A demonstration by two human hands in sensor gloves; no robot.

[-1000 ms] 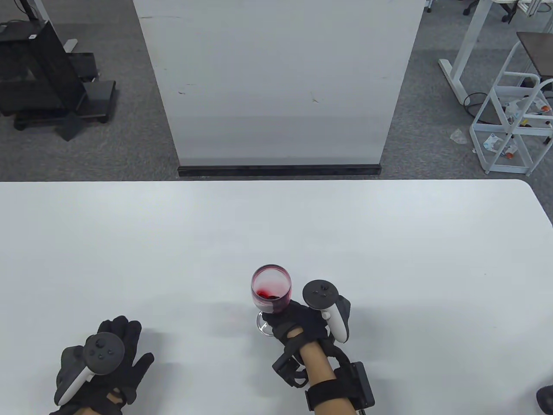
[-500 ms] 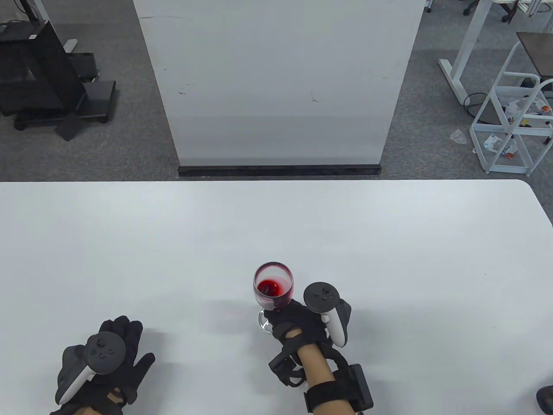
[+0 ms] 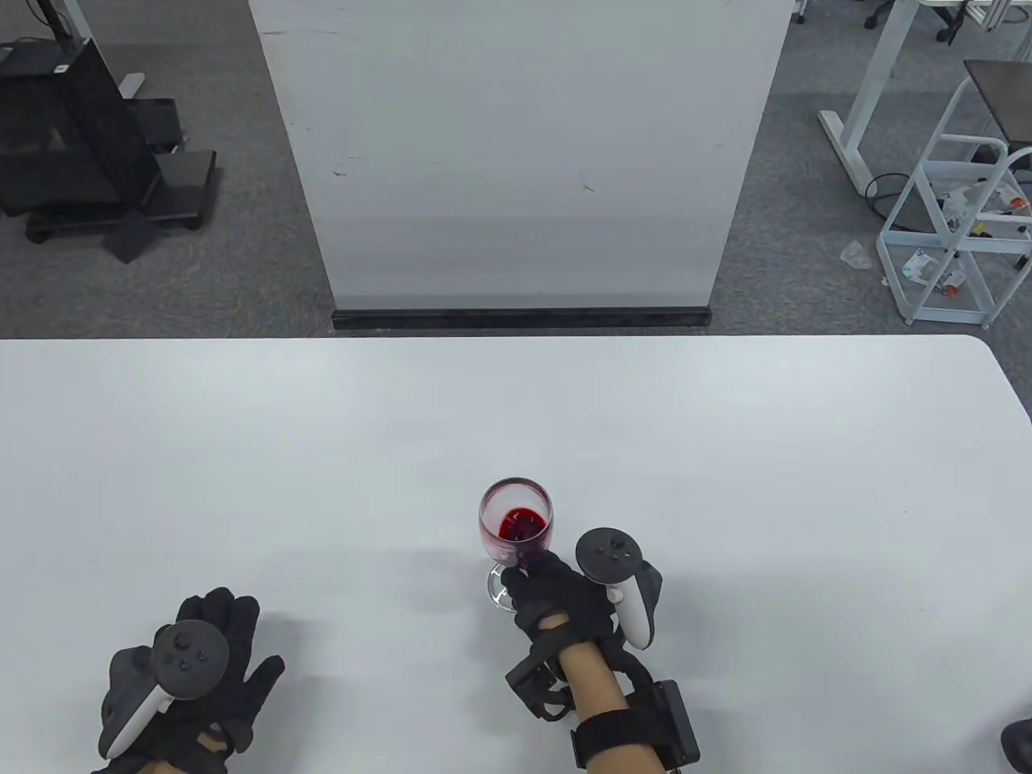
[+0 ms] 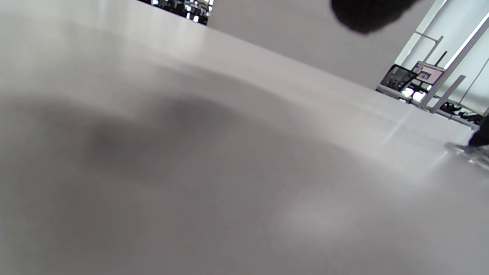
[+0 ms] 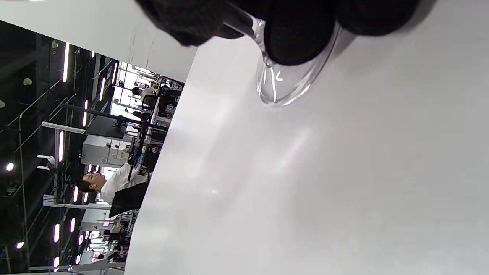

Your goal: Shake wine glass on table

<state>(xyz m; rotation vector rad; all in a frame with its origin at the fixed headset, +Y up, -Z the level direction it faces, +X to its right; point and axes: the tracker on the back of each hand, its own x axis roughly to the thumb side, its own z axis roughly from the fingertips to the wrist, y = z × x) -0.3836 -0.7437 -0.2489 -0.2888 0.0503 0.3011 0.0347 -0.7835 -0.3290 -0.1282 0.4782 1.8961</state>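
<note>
A clear wine glass (image 3: 516,524) with a little red wine in its bowl stands near the table's front middle. My right hand (image 3: 556,592) grips it low down, around the stem, with its fingers over the foot (image 5: 280,86). In the right wrist view the foot rests on the white table (image 3: 516,419) and my fingers (image 5: 298,34) press on it. My left hand (image 3: 201,677) rests flat on the table at the front left, fingers spread, holding nothing. A fingertip (image 4: 366,15) of it shows in the left wrist view.
Beyond the table's far edge stands a white panel (image 3: 516,161). A white wire rack (image 3: 959,218) is on the floor at the right and black equipment (image 3: 72,145) at the left.
The wine glass and my right hand have shifted a little to the right and away from me. The wine has swirled and settled lower in the bowl. The left hand has barely moved.
</note>
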